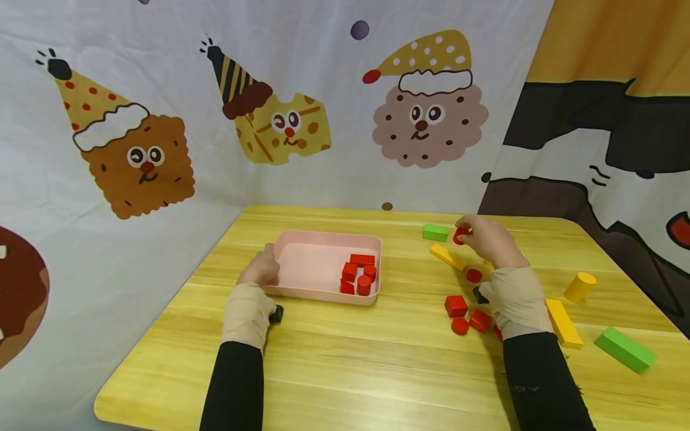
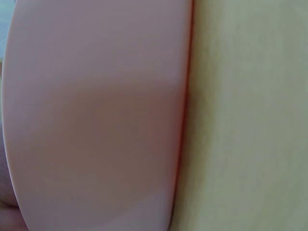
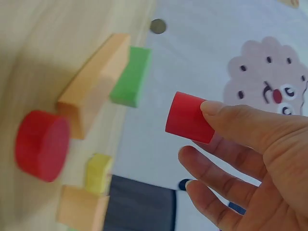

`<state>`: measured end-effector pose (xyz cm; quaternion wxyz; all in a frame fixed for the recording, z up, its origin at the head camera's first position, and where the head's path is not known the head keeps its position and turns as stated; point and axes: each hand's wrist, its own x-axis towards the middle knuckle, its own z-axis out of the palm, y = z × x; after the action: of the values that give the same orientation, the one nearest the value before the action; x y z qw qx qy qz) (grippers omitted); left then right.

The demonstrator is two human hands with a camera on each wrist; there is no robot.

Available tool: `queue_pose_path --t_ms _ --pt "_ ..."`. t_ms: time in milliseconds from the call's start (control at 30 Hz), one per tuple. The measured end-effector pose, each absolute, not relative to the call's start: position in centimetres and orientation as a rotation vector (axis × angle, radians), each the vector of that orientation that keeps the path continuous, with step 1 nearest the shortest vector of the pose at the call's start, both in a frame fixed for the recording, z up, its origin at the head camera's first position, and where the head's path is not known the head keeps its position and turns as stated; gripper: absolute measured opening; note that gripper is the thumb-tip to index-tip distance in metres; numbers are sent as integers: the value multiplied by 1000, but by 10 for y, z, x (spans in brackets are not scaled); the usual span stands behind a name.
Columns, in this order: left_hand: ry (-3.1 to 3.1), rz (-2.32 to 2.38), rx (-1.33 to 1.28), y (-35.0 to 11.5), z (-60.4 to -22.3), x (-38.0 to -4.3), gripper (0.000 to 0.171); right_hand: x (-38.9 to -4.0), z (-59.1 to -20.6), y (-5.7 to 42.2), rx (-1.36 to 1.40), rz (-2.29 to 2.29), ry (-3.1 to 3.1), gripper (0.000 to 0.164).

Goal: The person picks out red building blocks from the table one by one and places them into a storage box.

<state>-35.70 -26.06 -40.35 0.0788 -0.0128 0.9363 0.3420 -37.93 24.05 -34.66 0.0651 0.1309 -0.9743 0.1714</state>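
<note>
My left hand (image 1: 260, 267) holds the left end of a pink tray (image 1: 323, 294). Up close in the left wrist view, the tray's wall (image 2: 101, 115) fills much of the picture, with part of the hand behind its rim. Several red blocks (image 1: 349, 272) lie in the tray's right end. Over the far right of the table, my right hand (image 1: 493, 239) pinches a red cylinder (image 3: 188, 117) between thumb and fingers, raised off the tabletop. Beneath and nearer that hand are a red disc (image 1: 474, 276), a red cube (image 1: 456, 306) and other red pieces.
A small green block (image 1: 435, 233) and a yellow bar (image 1: 447, 256) lie at the back right. Farther right stand a yellow cylinder (image 1: 580, 287), a long yellow block (image 1: 563, 323) and a green block (image 1: 625, 349). A cartoon-printed cloth (image 1: 345, 185) hangs behind the wooden table (image 1: 377, 371).
</note>
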Motion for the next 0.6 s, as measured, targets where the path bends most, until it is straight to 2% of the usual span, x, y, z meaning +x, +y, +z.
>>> queue_pose_path --t_ms 600 --pt "2838 964 -28 -262 -404 -360 53 -368 -327 198 524 516 -2867 36"
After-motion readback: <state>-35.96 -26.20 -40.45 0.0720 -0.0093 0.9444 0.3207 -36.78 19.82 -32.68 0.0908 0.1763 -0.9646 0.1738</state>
